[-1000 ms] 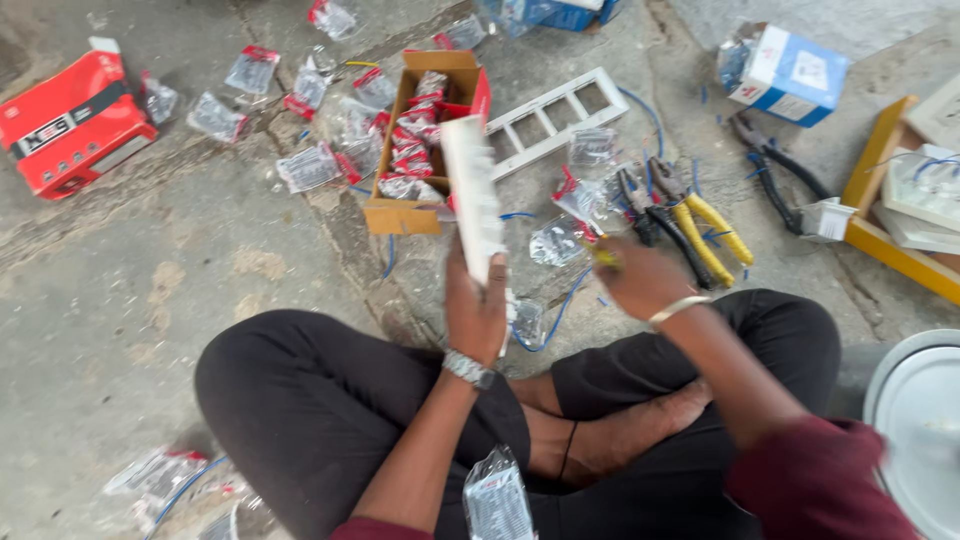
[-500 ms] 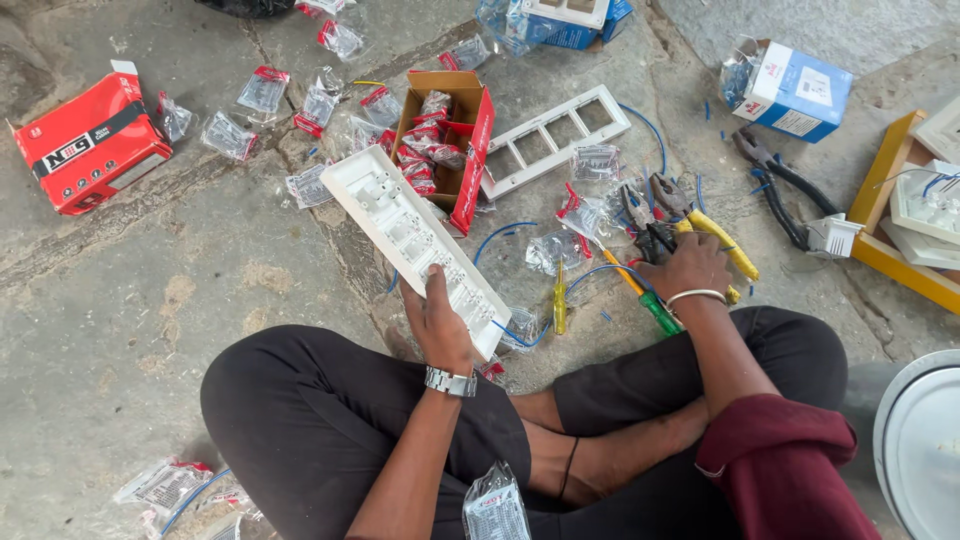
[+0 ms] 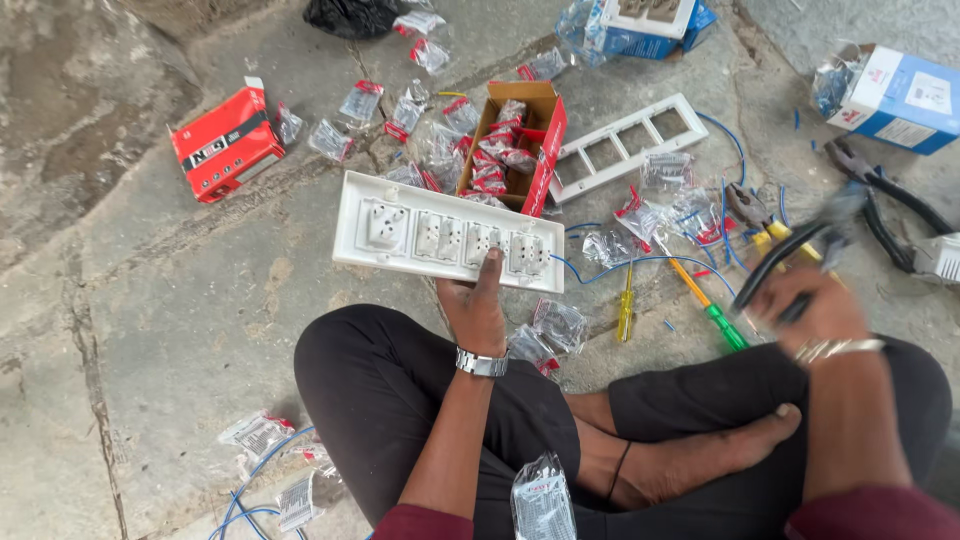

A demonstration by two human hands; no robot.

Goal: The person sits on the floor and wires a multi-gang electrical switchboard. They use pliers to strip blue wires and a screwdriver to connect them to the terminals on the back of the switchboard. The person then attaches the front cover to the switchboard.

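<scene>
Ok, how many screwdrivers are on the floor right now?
2: a yellow screwdriver beside the blue wire, and an orange-and-green screwdriver just right of it, near the right hand. Packets may hide more.

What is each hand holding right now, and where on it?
Left hand grips the white switch plate at its near long edge. Right hand holds blurred dark-handled pliers by the handles.

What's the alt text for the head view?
Seated cross-legged on concrete, a person's left hand holds up a white switch plate, while the right hand grips a blurred dark-handled tool. Packets and an open red box lie around.
</scene>
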